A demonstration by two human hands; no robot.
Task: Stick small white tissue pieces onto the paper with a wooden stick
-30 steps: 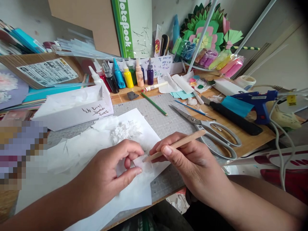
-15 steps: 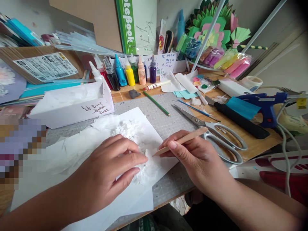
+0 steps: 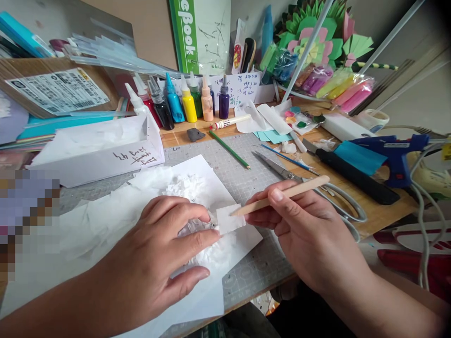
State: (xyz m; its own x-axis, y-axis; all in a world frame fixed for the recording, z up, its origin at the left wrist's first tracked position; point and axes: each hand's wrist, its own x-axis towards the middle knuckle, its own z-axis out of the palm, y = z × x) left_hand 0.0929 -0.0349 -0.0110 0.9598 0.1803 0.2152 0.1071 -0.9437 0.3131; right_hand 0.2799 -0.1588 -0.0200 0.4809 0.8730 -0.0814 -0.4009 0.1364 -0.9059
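My right hand (image 3: 299, 220) pinches a wooden craft stick (image 3: 299, 188) between thumb and fingers, slanting down to the left. The stick's tip rests on a small square of thin white paper (image 3: 229, 219). My left hand (image 3: 162, 249) is open and curved over the work, its fingers apart. One of its fingertips meets or nearly meets the square's lower left corner. Below and behind that hand, a crumpled mass of white paper bits (image 3: 188, 184) lies on a white sheet (image 3: 243, 238); part of it is hidden by my fingers.
Large scissors (image 3: 278, 166) lie right of the sheet on the grey cutting mat (image 3: 225, 150), near a green pencil (image 3: 229, 149). Farther right are a black-handled knife (image 3: 355, 176) and a blue glue gun (image 3: 398, 150). Several paint bottles (image 3: 189, 105) and a white paper box (image 3: 102, 157) stand behind.
My right hand has moved right and slightly up with the craft stick. The small paper square now shows flat and tilted at its tip. My left fingers have spread a little.
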